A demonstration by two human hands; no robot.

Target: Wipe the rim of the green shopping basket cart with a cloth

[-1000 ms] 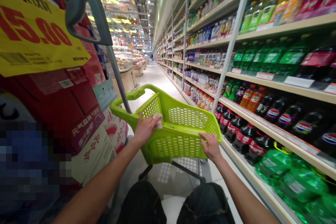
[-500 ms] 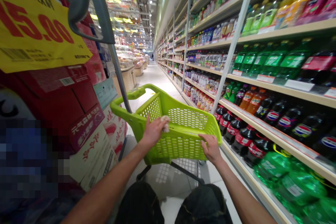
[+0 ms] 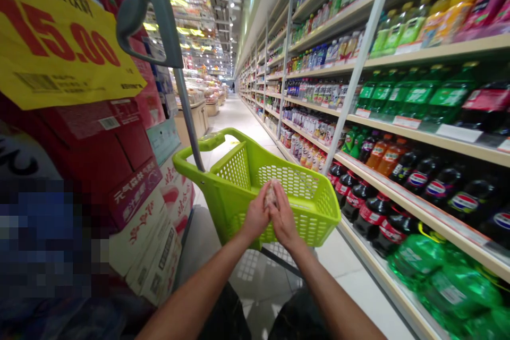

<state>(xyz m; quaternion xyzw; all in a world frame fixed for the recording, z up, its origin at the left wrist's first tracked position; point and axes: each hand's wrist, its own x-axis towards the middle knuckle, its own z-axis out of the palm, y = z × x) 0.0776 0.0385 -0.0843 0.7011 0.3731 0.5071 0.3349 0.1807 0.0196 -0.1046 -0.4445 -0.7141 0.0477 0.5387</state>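
Observation:
A lime-green plastic shopping cart point(image 3: 239, 175) stands on the aisle floor in front of me, its basket showing nothing inside. Its grey pull handle point(image 3: 155, 21) rises on a pole at the upper left. Over the basket's near rim my left hand point(image 3: 255, 218) and my right hand point(image 3: 285, 220) are pressed together. Between their fingers is a small crumpled pale cloth or wipe point(image 3: 271, 194). Both hands have fingers closed around it and neither touches the cart.
Stacked red cartons point(image 3: 119, 170) with a yellow price sign point(image 3: 59, 48) crowd the left. Shelves of soda and juice bottles point(image 3: 418, 180) line the right, with green bottle packs point(image 3: 446, 276) low down. The tiled aisle point(image 3: 239, 111) runs straight ahead.
My right hand has let go of the basket's rim and joined my left hand at the middle. Both now hold the pale cloth, which my left hand had been rubbing along the rim.

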